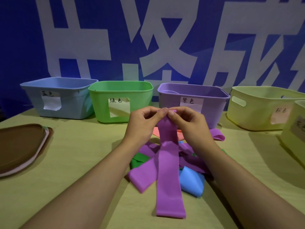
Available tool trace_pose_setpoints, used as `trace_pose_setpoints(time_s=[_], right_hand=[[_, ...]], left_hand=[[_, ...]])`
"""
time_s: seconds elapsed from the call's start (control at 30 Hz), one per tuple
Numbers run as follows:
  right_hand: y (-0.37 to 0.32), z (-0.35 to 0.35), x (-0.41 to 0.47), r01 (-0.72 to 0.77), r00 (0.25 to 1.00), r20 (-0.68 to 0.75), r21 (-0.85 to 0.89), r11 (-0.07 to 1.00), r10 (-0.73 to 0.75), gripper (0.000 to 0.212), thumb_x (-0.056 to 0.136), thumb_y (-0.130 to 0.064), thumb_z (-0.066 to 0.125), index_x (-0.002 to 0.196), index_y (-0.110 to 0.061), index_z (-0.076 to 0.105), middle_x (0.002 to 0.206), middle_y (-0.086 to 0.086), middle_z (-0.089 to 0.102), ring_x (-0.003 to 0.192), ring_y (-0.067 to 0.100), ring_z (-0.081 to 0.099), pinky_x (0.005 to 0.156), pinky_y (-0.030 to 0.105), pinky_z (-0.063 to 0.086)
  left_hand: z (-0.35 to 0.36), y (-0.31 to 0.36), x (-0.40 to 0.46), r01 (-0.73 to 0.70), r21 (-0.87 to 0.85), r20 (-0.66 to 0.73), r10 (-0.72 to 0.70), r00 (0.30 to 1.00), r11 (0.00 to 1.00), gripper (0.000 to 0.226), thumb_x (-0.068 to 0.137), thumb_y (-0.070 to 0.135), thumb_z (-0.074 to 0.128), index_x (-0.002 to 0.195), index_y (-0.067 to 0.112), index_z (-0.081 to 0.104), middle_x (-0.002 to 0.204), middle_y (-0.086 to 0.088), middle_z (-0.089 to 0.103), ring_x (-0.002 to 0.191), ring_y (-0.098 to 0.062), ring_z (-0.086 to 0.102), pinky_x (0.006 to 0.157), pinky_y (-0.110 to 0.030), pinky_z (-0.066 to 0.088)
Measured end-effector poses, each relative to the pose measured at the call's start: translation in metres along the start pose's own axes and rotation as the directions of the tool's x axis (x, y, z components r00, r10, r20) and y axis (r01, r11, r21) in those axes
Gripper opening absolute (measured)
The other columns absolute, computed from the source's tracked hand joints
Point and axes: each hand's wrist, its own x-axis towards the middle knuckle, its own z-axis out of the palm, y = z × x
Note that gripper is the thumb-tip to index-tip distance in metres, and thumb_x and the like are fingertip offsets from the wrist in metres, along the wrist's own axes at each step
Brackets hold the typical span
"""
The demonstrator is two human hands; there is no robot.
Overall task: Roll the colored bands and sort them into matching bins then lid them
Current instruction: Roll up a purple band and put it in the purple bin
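Hands meet above the table (69, 162) over a long purple band (168, 171); the left hand (143, 123) and right hand (188, 123) each pinch its far end between thumb and curled fingers, thumbs nearly touching, the grip narrow and tight on the band's edge; the rest of the band trails toward the person, its near end lying flat on the tabletop; beneath it sits a loose pile of purple, green, blue and pink bands (189, 177); behind the hands stand a blue bin (57, 98), green bin (120, 101), purple bin (194, 96) and yellow bin (257, 108), each labelled; stacked lids (21, 146) lie at far left.
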Motion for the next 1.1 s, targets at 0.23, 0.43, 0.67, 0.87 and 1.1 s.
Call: trace_pose_setpoints(time_s=[0.23, 0.43, 0.67, 0.87, 1.1], right_hand=[[0.0015, -0.0013, 0.0002, -0.03, 0.999, -0.015, -0.012, 0.999, 0.03, 0.014, 0.096, -0.014, 0.069, 0.109, -0.014, 0.075, 0.099, 0.003, 0.078, 0.094, 0.015, 0.074, 0.079, 0.032, 0.063], [0.001, -0.0008, 0.0016, -0.117, 0.991, -0.063, -0.039, 0.992, 0.114, 0.023, 0.095, -0.042, 0.068, 0.101, -0.022, 0.077, 0.094, -0.005, 0.078, 0.091, 0.013, 0.074, 0.076, 0.031, 0.055], [-0.0029, 0.0022, -0.004, -0.134, 0.986, -0.112, -0.094, 0.987, 0.123, 0.036, 0.092, -0.048, 0.069, 0.082, -0.015, 0.078, 0.076, 0.004, 0.075, 0.069, 0.013, 0.067, 0.066, 0.036, 0.056], [-0.0011, -0.0005, -0.0035, -0.166, 0.983, -0.092, -0.053, 0.985, 0.161, 0.027, 0.092, -0.044, 0.071, 0.09, -0.018, 0.08, 0.082, 0.002, 0.077, 0.077, 0.017, 0.071, 0.069, 0.038, 0.058], [-0.0009, -0.0007, -0.003, -0.17, 0.983, -0.064, -0.007, 0.985, 0.17, 0.023, 0.095, -0.036, 0.07, 0.099, -0.016, 0.08, 0.086, 0.002, 0.079, 0.087, 0.024, 0.075, 0.067, 0.032, 0.058]], left_hand=[[0.0004, -0.0044, -0.0012, 0.012, -0.027, 0.002, -0.012, 1.0, 1.0, 0.009, 0.09, 0.011, 0.076, 0.09, 0.019, 0.078, 0.084, 0.001, 0.079, 0.083, -0.011, 0.073, 0.079, -0.025, 0.06], [0.0032, -0.0054, -0.0027, 0.009, -0.047, 0.021, -0.008, 1.0, 0.999, 0.011, 0.091, 0.006, 0.074, 0.091, 0.016, 0.077, 0.086, 0.002, 0.079, 0.086, -0.009, 0.074, 0.077, -0.021, 0.057], [0.0066, -0.0061, -0.0036, 0.013, -0.062, 0.026, -0.012, 1.0, 0.998, 0.014, 0.088, 0.004, 0.077, 0.092, 0.017, 0.077, 0.086, -0.001, 0.079, 0.085, -0.011, 0.072, 0.083, -0.026, 0.058], [0.0035, -0.0043, -0.0033, 0.012, -0.063, 0.028, -0.01, 1.0, 0.998, 0.018, 0.085, 0.002, 0.079, 0.097, 0.015, 0.079, 0.092, -0.004, 0.08, 0.089, -0.013, 0.074, 0.084, -0.025, 0.059], [0.0024, -0.006, -0.0019, 0.059, -0.104, 0.034, -0.056, 0.998, 0.993, 0.022, 0.082, 0.002, 0.081, 0.098, 0.016, 0.077, 0.096, -0.007, 0.079, 0.093, -0.017, 0.073, 0.09, -0.032, 0.059]])
